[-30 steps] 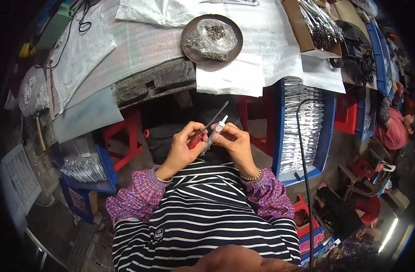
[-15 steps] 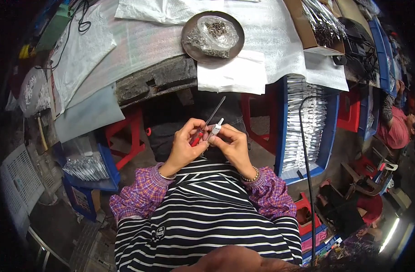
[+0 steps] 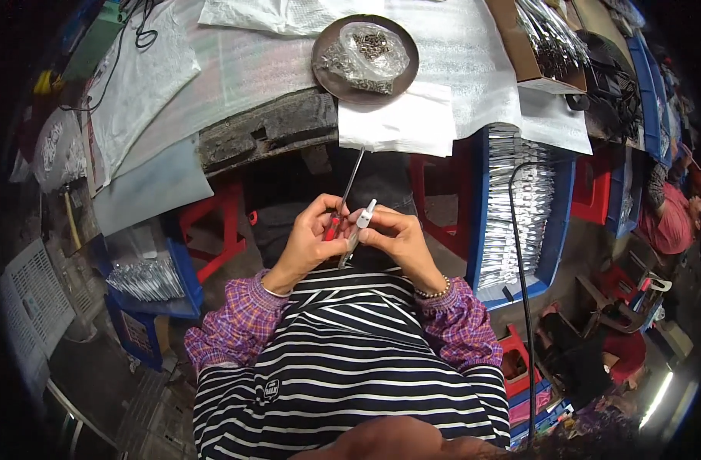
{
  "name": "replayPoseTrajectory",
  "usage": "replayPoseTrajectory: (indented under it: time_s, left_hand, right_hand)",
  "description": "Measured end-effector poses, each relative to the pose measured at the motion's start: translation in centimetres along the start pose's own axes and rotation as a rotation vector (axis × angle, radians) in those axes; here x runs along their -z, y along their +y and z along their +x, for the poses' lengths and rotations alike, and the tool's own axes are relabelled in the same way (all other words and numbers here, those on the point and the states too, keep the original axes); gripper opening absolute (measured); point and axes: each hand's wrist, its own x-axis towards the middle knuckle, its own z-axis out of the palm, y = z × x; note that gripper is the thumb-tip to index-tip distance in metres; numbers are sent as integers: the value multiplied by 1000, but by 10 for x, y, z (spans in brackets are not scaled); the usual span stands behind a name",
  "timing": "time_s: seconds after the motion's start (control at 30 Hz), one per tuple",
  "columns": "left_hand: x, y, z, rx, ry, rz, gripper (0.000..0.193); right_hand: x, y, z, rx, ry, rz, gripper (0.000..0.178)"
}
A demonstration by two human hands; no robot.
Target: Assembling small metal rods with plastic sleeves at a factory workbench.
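Note:
In my left hand [image 3: 306, 239] is a screwdriver with a red and black handle [image 3: 333, 227]. Its long metal shaft slants up and slightly right, the tip by the table's near edge. My right hand [image 3: 400, 239] pinches a small white fitting with a narrow nozzle-like tip [image 3: 365, 218]. A flat metallic piece [image 3: 349, 251] runs down from the white fitting between both hands; the left fingertips seem to touch it. Fingers partly hide where the two parts meet. Both hands are close together above my lap, in front of the table.
On the table, a brown round dish [image 3: 323, 73] carries a clear bag of small metal parts [image 3: 375, 50], beside white paper [image 3: 400, 123]. Right of me stands a blue crate [image 3: 565, 230] of silvery pieces; another blue crate [image 3: 185, 295] is at left. A black cable [image 3: 521, 268] hangs at right.
The screwdriver has swung more upright, its tip moving left and away from me. My right hand has tilted the white fitting slightly, and more of the metallic piece shows below.

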Motion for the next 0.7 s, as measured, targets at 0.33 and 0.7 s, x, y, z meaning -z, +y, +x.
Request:
replayPoseTrajectory:
  time_s: [0.33,0.7]
  left_hand:
    - [-10,-8,-2,-202,56,142,36]
    - [40,-1,-41,-436,321,355,22]
  right_hand:
    - [-4,6,-3,-112,118,-39,19]
    - [-14,-5,7,-124,-16,-122,20]
